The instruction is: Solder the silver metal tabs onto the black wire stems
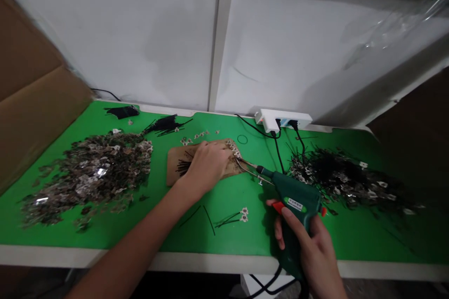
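Note:
My right hand [312, 243] grips the handle of a green soldering gun [296, 191], with fingers near its red trigger. The gun's metal tip points left and reaches the row of small metal pieces [234, 148] along the right end of a brown board [173, 161]. My left hand [208, 163] lies over the middle of this board, fingers curled down beside that row; what they pinch is hidden. Short black wires [183, 167] lie on the board, left of my left hand. Nearer the front edge are a few metal pieces with black wires attached [243, 215].
A large heap of small metal pieces [101, 168] covers the left of the green mat [154, 224]. Another heap of wired pieces [343, 177] lies at right. Black wire bundles [166, 124] sit at the back, left of a white power strip [284, 119] with plugged cords.

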